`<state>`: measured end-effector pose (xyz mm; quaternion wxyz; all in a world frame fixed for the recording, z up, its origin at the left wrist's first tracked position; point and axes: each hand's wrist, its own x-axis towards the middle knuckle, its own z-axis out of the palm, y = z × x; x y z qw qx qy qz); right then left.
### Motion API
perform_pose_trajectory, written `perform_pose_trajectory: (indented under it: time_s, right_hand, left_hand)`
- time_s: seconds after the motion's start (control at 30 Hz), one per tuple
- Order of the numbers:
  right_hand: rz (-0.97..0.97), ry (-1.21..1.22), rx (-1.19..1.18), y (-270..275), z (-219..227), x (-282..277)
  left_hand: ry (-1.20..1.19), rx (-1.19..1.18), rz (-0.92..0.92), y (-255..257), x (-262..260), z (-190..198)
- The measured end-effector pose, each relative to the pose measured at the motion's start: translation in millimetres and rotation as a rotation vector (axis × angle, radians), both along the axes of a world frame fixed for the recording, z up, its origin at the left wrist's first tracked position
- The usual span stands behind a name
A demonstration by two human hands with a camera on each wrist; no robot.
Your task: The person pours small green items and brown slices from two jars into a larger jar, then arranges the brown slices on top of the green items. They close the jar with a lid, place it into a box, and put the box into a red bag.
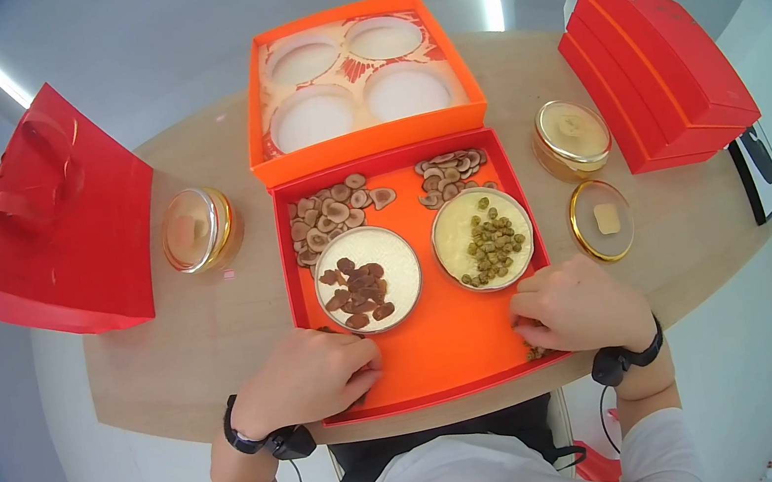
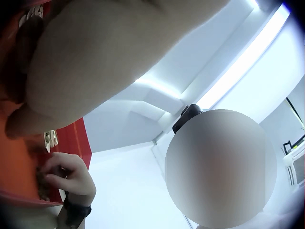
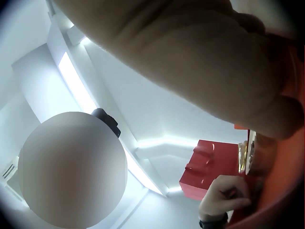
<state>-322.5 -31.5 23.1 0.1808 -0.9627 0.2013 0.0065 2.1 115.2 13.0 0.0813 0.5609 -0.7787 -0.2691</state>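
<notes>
Inside the red box (image 1: 448, 388) with an orange floor, my left hand (image 1: 312, 377) is curled low at the front left corner. Dark reddish dried pieces (image 3: 230, 192) show within its fingers in the right wrist view. At the front right corner my right hand (image 1: 581, 307) bends its fingers down over small greenish-brown pieces (image 1: 536, 352); I cannot tell whether it grips any. A round jar (image 1: 388, 251) topped with brown dried slices (image 1: 359, 293) stands left of centre, another jar (image 1: 450, 231) with green dried buds (image 1: 491, 245) to its right. Pale-brown dried slices (image 1: 327, 212) fill the back left corner, more slices (image 1: 448, 175) the back right.
Behind stands an orange box (image 1: 370, 134) with a four-hole insert. Gold-lidded jars flank the red box, one left (image 1: 195, 232), one right (image 1: 572, 138), with a loose round lid (image 1: 601, 221) nearby. A red gift bag (image 1: 69, 223) and red boxes (image 1: 661, 80) stand at the sides.
</notes>
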Motion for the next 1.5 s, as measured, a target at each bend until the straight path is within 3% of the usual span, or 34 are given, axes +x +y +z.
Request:
perform_pose_trajectory:
  time_s: [0.17, 0.27, 0.37, 0.57, 0.67, 0.77, 0.87, 0.97, 1.17, 1.5]
  right_hand:
    - [-0.074, -0.325, 0.055, -4.7, 2.0, 8.2]
    - [-0.266, -0.376, -0.019, -6.1, -2.2, 12.2]
    - [-0.387, -0.380, -0.105, -10.4, -5.3, 13.2]
    - [-0.350, -0.406, -0.194, -16.3, -16.9, 12.6]
    - [-0.421, -0.380, -0.049, -12.7, -7.0, 13.9]
    - [-0.401, -0.293, 0.079, -10.3, 2.0, 7.9]
    - [-0.200, -0.165, 0.015, -10.1, 4.2, -4.2]
    - [-0.167, -0.005, -0.086, -5.0, 8.0, -8.1]
    - [-0.150, 0.148, -0.189, -1.1, 3.1, -9.7]
    - [-0.147, 0.118, -0.197, 0.8, 0.0, -10.2]
  left_hand:
    - [0.268, -0.250, 0.286, -4.1, -8.1, 2.8]
    - [0.184, -0.378, 0.372, -9.2, -5.8, -4.8]
    - [0.060, -0.430, 0.378, -13.3, -3.4, -11.1]
    - [0.152, -0.374, 0.404, -9.9, -3.8, 0.4]
    - [0.203, -0.227, 0.281, -4.1, 7.1, 5.7]
    - [0.040, -0.166, 0.134, 2.8, 9.0, 8.1]
    - [-0.208, -0.059, 0.101, 8.0, 2.1, 1.4]
    - [-0.312, -0.069, 0.142, 10.6, -5.0, 1.7]
    - [-0.346, -0.089, 0.140, 13.1, -9.2, 1.1]
    - [-0.357, -0.165, 0.111, 15.6, -13.7, -7.3]
